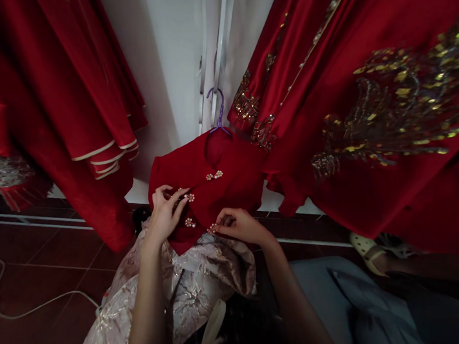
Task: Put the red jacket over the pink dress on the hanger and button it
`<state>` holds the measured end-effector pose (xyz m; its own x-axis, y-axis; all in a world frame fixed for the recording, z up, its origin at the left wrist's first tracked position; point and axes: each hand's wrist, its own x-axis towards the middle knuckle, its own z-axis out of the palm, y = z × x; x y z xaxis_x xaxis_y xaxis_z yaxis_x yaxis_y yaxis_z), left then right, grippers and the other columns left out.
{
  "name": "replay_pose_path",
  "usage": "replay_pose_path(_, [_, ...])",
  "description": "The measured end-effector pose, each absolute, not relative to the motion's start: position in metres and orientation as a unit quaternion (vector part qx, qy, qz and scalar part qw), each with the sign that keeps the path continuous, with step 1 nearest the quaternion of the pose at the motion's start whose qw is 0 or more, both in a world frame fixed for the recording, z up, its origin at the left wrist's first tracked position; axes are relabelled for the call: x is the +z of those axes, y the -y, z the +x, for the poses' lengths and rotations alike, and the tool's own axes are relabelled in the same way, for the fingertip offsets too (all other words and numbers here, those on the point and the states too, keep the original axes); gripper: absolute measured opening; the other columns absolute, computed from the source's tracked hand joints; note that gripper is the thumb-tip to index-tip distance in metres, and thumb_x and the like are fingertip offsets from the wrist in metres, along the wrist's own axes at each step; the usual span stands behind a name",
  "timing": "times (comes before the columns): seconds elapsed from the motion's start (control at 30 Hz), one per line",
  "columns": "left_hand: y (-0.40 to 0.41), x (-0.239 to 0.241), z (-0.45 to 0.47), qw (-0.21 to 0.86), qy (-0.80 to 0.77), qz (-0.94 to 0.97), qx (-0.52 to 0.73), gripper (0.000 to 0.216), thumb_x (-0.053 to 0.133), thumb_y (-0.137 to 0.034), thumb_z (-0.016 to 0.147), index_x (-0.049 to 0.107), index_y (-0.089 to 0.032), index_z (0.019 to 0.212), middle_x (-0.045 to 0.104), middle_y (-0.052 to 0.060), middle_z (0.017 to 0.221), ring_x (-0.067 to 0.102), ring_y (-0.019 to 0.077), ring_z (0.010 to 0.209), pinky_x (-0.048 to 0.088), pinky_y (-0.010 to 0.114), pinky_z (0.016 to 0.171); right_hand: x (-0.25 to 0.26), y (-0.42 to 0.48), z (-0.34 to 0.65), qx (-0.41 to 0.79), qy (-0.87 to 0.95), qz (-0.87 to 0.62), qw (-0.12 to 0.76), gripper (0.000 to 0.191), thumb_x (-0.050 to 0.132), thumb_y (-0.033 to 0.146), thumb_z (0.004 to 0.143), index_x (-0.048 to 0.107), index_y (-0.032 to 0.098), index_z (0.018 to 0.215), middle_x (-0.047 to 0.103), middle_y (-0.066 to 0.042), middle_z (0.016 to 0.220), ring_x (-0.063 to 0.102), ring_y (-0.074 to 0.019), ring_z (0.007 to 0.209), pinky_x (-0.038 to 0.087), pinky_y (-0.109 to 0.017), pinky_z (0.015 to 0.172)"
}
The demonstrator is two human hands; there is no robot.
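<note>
A small red vest [238, 167] hangs from a purple hanger [221, 112] in front of me, its two front edges lying apart. Pearl flower fastenings, one a pearl button [214, 175] pair near the neck, sit along the front. My left hand [163, 214] is on the vest's left side, thumb and forefinger closed on a pearl flower button [191, 197]. Lower down on the right, my right hand [241, 226] pinches another pearl flower button [211, 227] at the edge. Below the left fingers a further pearl flower [190, 222] lies untouched.
Red garments [81, 73] hang at left; a red sequined garment [334, 165] hangs at right. A pale metallic-patterned cloth [195, 292] lies over my lap. A white cable [41, 308] crosses the tiled floor. Another person's foot in a cream clog [369, 253] shows at right.
</note>
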<state>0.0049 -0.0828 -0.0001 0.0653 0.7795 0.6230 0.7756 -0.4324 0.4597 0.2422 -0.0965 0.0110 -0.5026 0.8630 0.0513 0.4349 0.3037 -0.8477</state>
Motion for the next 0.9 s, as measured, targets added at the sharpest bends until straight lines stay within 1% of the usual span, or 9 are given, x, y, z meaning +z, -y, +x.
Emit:
replay_pose_path(0.13, [0.0799,-0.0028,0.0118,-0.014,-0.532,0.736,0.419,0.023,0.052,-0.035,0.085,0.065,-0.026,0.101,0.041,0.009,0.11,0.043,0.0221,0.1,0.04,0.04,0.092,0.0129,0.097,0.2453,0.407,0.763,-0.428,0.264,0.026,0.065,0.038,0.072,0.061,0.015,0.082,0.066,-0.005,0.076,0.059,-0.0127,0.067,0.045,-0.023,0.057])
replay_pose_path(0.37, [0.0785,-0.0027,0.0098,-0.035,-0.514,0.728,0.452,0.017,0.055,-0.032,0.083,0.066,-0.024,0.093,0.047,0.008,0.103,0.046,0.0221,0.097,0.04,0.041,0.09,0.0173,0.0995,0.2479,0.406,0.757,-0.427,0.282,0.021,0.064,0.034,0.072,0.061,0.016,0.081,0.067,-0.004,0.077,0.06,-0.0126,0.067,0.047,-0.024,0.059])
replay_pose_path(0.5, [0.077,-0.005,0.0099,-0.004,-0.512,0.722,0.465,0.017,0.055,-0.032,0.083,0.064,-0.022,0.093,0.048,0.007,0.095,0.049,0.0209,0.093,0.042,0.038,0.087,0.0183,0.1001,0.2478,0.405,0.756,-0.429,0.283,0.02,0.064,0.034,0.072,0.061,0.016,0.081,0.067,-0.004,0.078,0.06,-0.0122,0.067,0.047,-0.024,0.059])
replay_pose_path(0.63, [0.0771,-0.0046,0.0118,0.029,-0.505,0.717,0.479,0.016,0.054,-0.032,0.084,0.063,-0.021,0.092,0.052,0.006,0.095,0.053,0.0195,0.095,0.043,0.035,0.088,0.018,0.0997,0.2474,0.401,0.762,-0.424,0.281,0.021,0.064,0.035,0.073,0.061,0.016,0.081,0.067,-0.004,0.077,0.061,-0.0122,0.068,0.047,-0.024,0.06])
replay_pose_path(0.77, [0.0803,-0.0007,0.0138,0.067,-0.495,0.709,0.499,0.016,0.053,-0.032,0.084,0.063,-0.021,0.091,0.055,0.005,0.095,0.058,0.0158,0.089,0.046,0.029,0.083,0.0172,0.0991,0.247,0.4,0.763,-0.423,0.281,0.022,0.064,0.036,0.073,0.061,0.015,0.082,0.066,-0.004,0.075,0.06,-0.0123,0.067,0.046,-0.023,0.058])
replay_pose_path(0.9, [0.0819,0.0016,0.0157,0.075,-0.491,0.702,0.511,0.015,0.054,-0.032,0.084,0.063,-0.02,0.087,0.061,0.003,0.091,0.06,0.0146,0.087,0.047,0.027,0.081,0.0181,0.1001,0.2466,0.398,0.758,-0.434,0.28,0.021,0.065,0.034,0.072,0.061,0.015,0.08,0.066,-0.004,0.072,0.06,-0.0126,0.065,0.046,-0.023,0.058])
